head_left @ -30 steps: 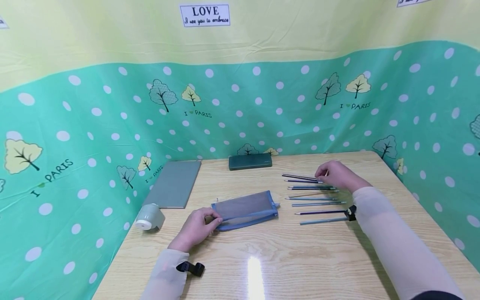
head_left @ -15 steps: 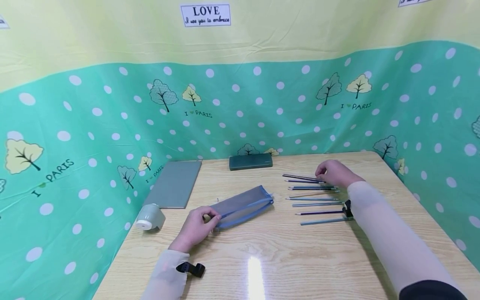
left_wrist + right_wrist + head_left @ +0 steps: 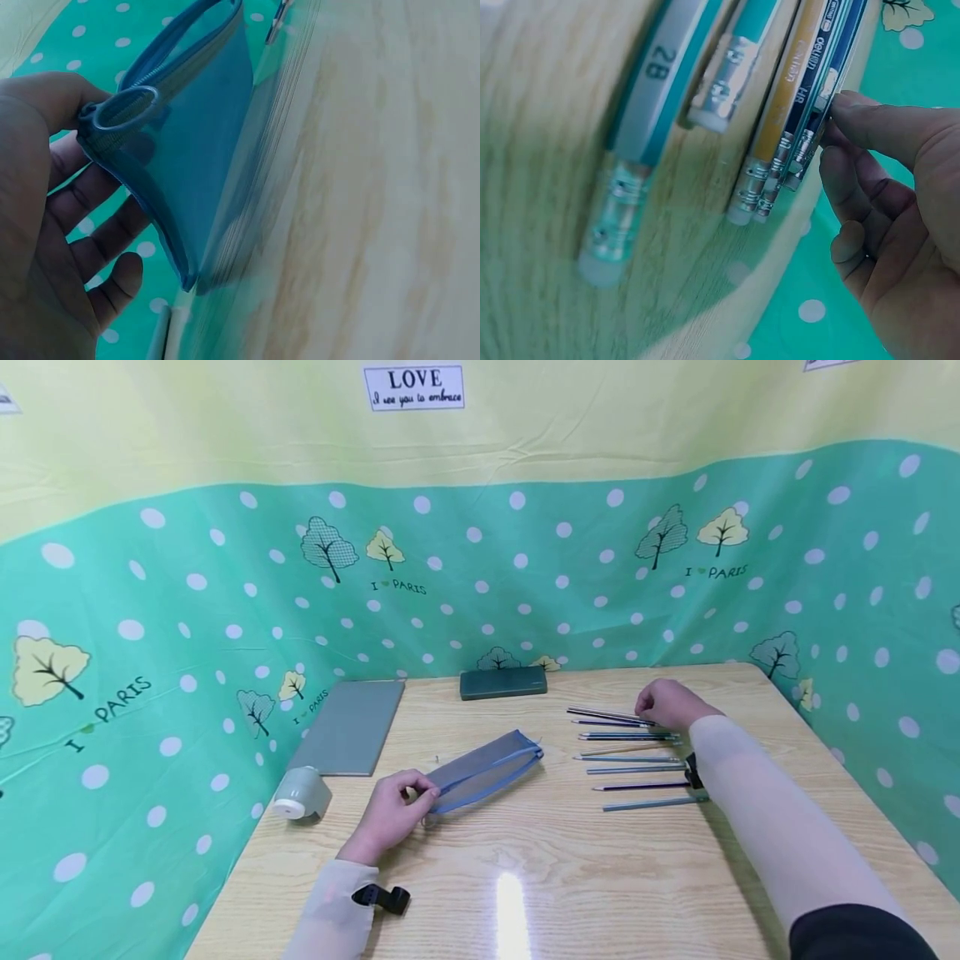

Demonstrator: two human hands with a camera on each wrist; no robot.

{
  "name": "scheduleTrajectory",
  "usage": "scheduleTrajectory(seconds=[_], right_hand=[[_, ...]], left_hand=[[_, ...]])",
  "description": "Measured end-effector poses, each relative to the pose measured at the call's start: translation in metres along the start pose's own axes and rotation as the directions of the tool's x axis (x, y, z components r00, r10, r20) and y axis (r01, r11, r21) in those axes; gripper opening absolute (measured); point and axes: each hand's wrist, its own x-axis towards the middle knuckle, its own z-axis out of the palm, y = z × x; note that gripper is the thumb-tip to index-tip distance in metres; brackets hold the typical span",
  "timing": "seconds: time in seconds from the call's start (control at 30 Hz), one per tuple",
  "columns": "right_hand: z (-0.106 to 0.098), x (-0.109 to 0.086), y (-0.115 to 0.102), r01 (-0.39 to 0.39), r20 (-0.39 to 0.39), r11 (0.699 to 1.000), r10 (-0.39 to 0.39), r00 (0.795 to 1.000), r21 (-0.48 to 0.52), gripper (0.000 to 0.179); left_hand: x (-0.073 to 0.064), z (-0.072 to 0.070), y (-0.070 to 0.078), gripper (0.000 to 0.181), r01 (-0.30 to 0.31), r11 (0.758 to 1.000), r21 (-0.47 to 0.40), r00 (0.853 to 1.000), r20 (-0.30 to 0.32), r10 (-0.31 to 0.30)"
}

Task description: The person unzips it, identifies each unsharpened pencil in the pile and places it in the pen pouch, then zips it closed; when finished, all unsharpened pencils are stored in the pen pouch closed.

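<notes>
My left hand (image 3: 392, 814) pinches the near left corner of a blue zip pencil pouch (image 3: 487, 766) between thumb and forefinger. In the left wrist view the pouch (image 3: 206, 127) stands raised on its edge with its zip mouth gaping, a ring-shaped pull beside the thumb. Over at the right, my right hand (image 3: 672, 704) is at the far end of a row of pencils (image 3: 633, 770). In the right wrist view its thumb and fingertips pinch the end of a dark blue pencil (image 3: 849, 37). Closer to that camera lies a pencil (image 3: 660, 71) marked 2B.
A dark green case (image 3: 503, 683) sits at the back of the table. To the left are a flat grey board (image 3: 348, 728) and a pale green cup-shaped object (image 3: 302, 795) with a white end. A dotted green curtain (image 3: 450, 552) surrounds the wooden table (image 3: 570, 877).
The far end of the pouch has swung away and leftward, and its mouth gapes wider. My left hand keeps its pinch on the corner. The right hand has barely shifted at the pencils.
</notes>
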Motion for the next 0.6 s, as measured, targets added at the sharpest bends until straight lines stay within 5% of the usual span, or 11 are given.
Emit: scheduleTrajectory(seconds=[0.6], right_hand=[[-0.0001, 0.0074, 0.0084, 0.0, 0.018, 1.0, 0.0, 1.0, -0.01, 0.012]], left_hand=[[-0.0006, -0.0013, 0.0022, 0.017, -0.015, 0.999, -0.046, 1.0, -0.016, 0.014]])
